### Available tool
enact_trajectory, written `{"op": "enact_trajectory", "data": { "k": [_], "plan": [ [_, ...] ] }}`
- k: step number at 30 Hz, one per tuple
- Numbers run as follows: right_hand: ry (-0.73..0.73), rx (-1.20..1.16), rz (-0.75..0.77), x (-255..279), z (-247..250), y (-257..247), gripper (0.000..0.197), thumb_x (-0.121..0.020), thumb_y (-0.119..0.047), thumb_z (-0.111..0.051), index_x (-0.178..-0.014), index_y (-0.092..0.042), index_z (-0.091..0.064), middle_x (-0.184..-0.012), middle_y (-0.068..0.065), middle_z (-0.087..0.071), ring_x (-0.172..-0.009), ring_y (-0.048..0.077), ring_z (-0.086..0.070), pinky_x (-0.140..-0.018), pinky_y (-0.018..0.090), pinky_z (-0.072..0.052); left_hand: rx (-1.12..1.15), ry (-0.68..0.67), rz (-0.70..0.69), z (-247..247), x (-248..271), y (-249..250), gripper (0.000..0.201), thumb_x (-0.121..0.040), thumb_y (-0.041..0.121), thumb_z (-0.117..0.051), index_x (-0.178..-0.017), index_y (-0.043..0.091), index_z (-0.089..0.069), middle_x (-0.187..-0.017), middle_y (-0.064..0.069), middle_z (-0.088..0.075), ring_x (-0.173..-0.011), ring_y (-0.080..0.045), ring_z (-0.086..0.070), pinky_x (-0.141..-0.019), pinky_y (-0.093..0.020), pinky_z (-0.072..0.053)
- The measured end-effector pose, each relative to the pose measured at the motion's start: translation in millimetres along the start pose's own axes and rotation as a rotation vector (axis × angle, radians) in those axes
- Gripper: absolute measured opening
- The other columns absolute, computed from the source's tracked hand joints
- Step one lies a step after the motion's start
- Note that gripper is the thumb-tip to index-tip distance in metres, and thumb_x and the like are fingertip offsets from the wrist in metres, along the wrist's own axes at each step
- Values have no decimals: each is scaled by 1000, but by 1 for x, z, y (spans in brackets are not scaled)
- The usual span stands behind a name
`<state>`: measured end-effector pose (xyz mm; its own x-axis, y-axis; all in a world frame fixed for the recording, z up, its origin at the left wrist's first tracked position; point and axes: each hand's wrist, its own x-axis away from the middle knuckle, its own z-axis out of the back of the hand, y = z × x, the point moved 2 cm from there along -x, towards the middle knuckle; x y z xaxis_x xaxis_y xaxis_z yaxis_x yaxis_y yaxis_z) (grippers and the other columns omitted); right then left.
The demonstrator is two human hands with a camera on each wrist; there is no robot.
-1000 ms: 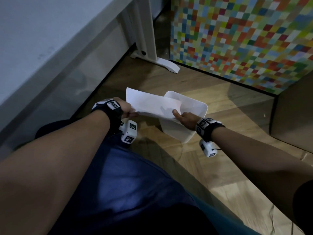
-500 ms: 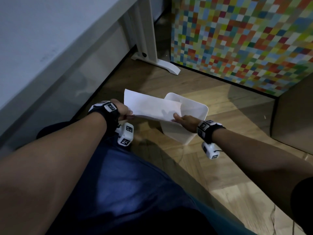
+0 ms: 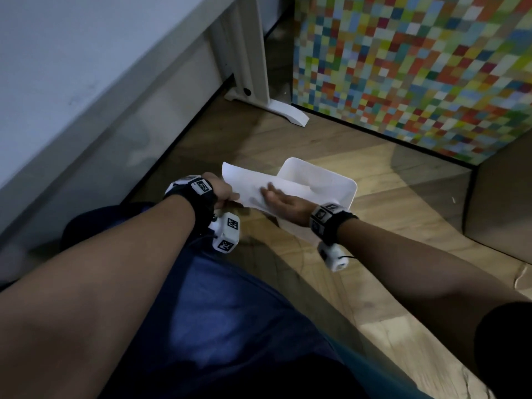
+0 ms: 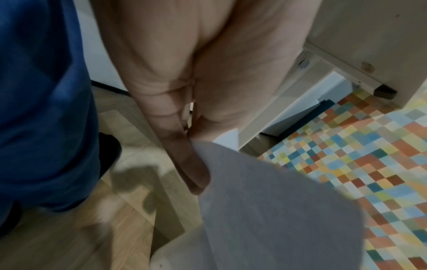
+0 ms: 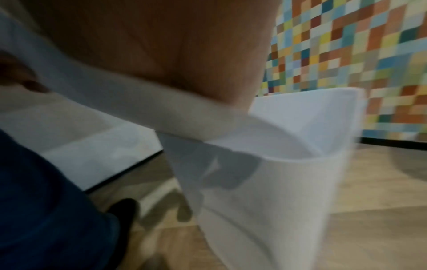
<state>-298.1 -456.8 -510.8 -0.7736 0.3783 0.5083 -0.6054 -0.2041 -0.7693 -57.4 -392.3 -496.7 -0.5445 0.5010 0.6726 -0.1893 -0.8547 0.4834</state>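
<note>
A white sheet of paper (image 3: 247,182) is held flat over the open top of a white plastic bin (image 3: 325,171) that stands on the wooden floor. My left hand (image 3: 223,191) pinches the sheet's left edge; in the left wrist view the fingers (image 4: 184,160) lie along the paper (image 4: 277,210). My right hand (image 3: 273,197) lies on top of the sheet, fingers stretched out to the left and blurred by motion. In the right wrist view the paper (image 5: 115,102) bends down over the rim of the bin (image 5: 265,191); the fingers are out of sight there.
A grey desk top (image 3: 72,53) runs along the left, with its white leg and foot (image 3: 276,106) behind the bin. A panel of small coloured squares (image 3: 417,67) stands at the back right, a brown cabinet (image 3: 503,203) to the right. My blue-trousered leg (image 3: 230,312) is below.
My right hand has left its pinch on the sheet's near edge and slid left onto the top of the paper. The left hand still holds the left edge.
</note>
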Motion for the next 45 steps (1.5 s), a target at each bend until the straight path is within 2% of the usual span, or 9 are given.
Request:
{"op": "enact_trajectory", "data": {
  "k": [5, 12, 17, 22, 25, 29, 34, 39, 45],
  "plan": [
    [151, 214, -364, 25, 33, 25, 85, -106, -69, -15, -155, -10, -51, -156, 21, -53, -139, 37, -53, -119, 46, -31, 15, 8, 104, 21, -8, -6, 39, -72, 15, -96, -104, 0, -80, -95, -20, -83, -94, -41, -81, -94, -61, -63],
    [92, -20, 180, 18, -10, -41, 74, -98, -82, -21, -153, -44, -52, -165, -10, -45, -150, 12, -41, -127, 34, -19, 36, 20, 49, 14, 59, 24, 16, -90, 1, -84, -102, -4, -74, -83, -14, -75, -60, -23, -69, -52, -28, -60],
    [149, -39, -121, 20, 11, 21, 89, -90, -93, -23, -148, -36, -60, -157, -2, -55, -141, 27, -52, -125, 42, -28, 18, 56, 29, 32, 63, 25, 32, -95, 8, -82, -121, -8, -72, -105, -17, -75, -102, -30, -72, -97, -45, -57],
    [208, 157, -389, 18, 43, 33, 86, -107, -69, -14, -152, -8, -56, -151, 23, -57, -133, 37, -56, -115, 45, -33, 12, 71, 44, 44, 63, 25, 27, -91, 7, -86, -110, -9, -73, -81, -16, -73, -73, -30, -72, -70, -36, -59],
    [306, 285, -136, 27, 41, -22, 64, -114, -53, -23, -152, -15, -56, -149, 21, -60, -133, 36, -59, -113, 40, -40, 31, 55, 68, 38, 65, 26, 20, -90, 2, -85, -104, -5, -72, -90, -18, -76, -73, -28, -73, -62, -37, -58],
    [91, -22, 139, 20, -6, -63, 77, -100, -81, -25, -152, -33, -57, -160, -3, -54, -145, 17, -49, -126, 36, -27, 61, 49, 49, 29, 62, 27, 28, -83, 3, -90, -106, -6, -77, -95, -18, -81, -81, -30, -79, -76, -41, -65],
    [88, 72, -45, 32, 6, -9, 85, -98, -84, -21, -148, -28, -61, -150, 6, -62, -132, 25, -56, -115, 38, -33, -5, 43, 34, 35, 73, 31, 14, -96, -3, -78, -106, -10, -71, -88, -17, -73, -44, -21, -70, -37, -25, -51],
    [128, 276, -344, 37, 44, 39, 87, -108, -67, -14, -140, -5, -65, -142, 22, -63, -122, 34, -61, -107, 41, -39, -60, 99, 29, 38, 71, 26, 25, -94, 7, -83, -111, -8, -72, -85, -14, -69, -61, -23, -63, -52, -32, -49],
    [159, 164, 114, 7, 19, -46, 61, -111, -57, -34, -162, -25, -43, -170, 4, -38, -157, 25, -35, -129, 34, -22, 40, 28, 55, 21, 73, 25, 25, -88, -1, -85, -107, -12, -74, -92, -21, -78, -79, -33, -78, -61, -36, -64]
  ]
}}
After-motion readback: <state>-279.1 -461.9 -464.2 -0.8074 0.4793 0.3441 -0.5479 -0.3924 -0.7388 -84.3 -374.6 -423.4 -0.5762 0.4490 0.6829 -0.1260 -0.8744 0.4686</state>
